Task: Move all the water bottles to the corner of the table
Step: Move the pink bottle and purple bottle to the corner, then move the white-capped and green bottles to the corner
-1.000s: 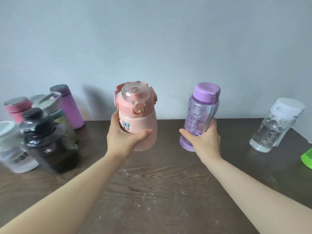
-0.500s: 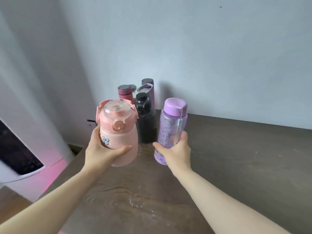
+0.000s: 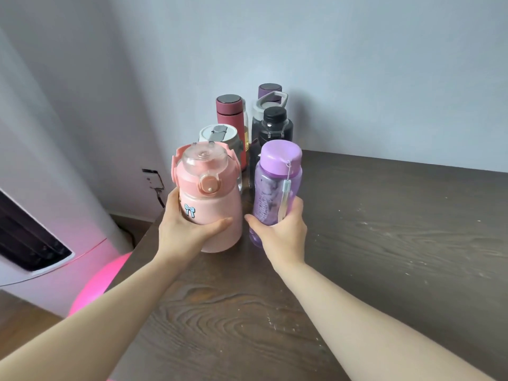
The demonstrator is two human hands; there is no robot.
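My left hand grips a squat pink bottle with a clear flip lid and a blue bow sticker. My right hand grips a translucent purple bottle with a lilac cap. Both bottles stand side by side near the far left corner of the dark wooden table; I cannot tell whether their bases touch it. Behind them, against the wall, stands a cluster: a maroon flask, a white-lidded bottle, a black bottle, a grey-handled bottle and a purple flask.
The table's left edge runs just beside my left hand. Beyond it stand a white appliance with a pink glow at its base and a wall socket. The grey wall bounds the table's far side.
The view has swung left toward the corner. Both held bottles have moved closer to the cluster and lower toward the tabletop; the clear bottle on the right has left the view.
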